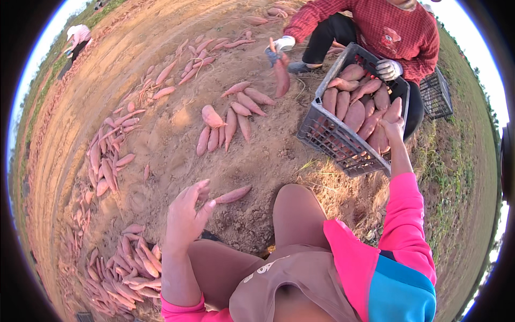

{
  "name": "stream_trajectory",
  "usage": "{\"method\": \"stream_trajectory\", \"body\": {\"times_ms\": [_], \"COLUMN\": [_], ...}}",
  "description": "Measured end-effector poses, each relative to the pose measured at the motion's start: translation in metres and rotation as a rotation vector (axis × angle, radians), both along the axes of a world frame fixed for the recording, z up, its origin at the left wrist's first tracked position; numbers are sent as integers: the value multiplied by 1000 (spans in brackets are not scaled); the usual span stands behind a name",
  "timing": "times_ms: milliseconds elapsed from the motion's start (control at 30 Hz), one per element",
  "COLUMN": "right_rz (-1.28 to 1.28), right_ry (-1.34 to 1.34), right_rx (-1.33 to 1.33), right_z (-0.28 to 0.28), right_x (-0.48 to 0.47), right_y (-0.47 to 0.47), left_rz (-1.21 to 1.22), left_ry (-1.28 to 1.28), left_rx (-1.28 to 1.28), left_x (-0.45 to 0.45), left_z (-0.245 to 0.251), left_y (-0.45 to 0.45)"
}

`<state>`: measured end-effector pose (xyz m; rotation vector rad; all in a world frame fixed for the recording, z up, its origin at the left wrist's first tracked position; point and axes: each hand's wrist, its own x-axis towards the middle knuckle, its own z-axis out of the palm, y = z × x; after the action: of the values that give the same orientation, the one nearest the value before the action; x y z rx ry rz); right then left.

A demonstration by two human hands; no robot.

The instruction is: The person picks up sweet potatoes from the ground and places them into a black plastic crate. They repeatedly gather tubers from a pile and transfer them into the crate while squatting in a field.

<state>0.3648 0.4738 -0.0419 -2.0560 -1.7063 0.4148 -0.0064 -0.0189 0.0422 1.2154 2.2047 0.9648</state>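
Note:
My left hand [189, 213] is raised above the soil, fingers apart and holding nothing. Just beyond its fingertips a single sweet potato [234, 194] lies on the ground. My right hand [393, 131] grips a sweet potato [394, 109] at the near right corner of a black plastic crate [316, 101]. Many reddish sweet potatoes [355, 116] fill the crate, which looks tilted. A small group of sweet potatoes [241, 105] rests on the soil left of the crate.
Opposite me a person in a red checked top [398, 36] squats, one gloved hand [389, 70] at the crate, the other holding a sweet potato [281, 78]. Heaps of sweet potatoes [124, 273] lie left. Another crate [436, 94] stands behind that person. A distant person [78, 36] bends over.

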Motion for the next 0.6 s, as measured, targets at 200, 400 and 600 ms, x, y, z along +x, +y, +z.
{"method": "stream_trajectory", "body": {"times_ms": [200, 400, 600], "right_rz": [396, 436, 903], "right_ry": [-795, -781, -496], "right_rx": [-30, -27, 198], "right_z": [-35, -22, 27], "right_x": [12, -18, -135], "right_y": [-3, -20, -99], "left_rz": [429, 924, 988], "left_ry": [166, 12, -153], "left_rx": [158, -277, -543], "left_x": [-23, 27, 108], "left_z": [-34, -165, -269], "left_y": [-94, -260, -337]}}
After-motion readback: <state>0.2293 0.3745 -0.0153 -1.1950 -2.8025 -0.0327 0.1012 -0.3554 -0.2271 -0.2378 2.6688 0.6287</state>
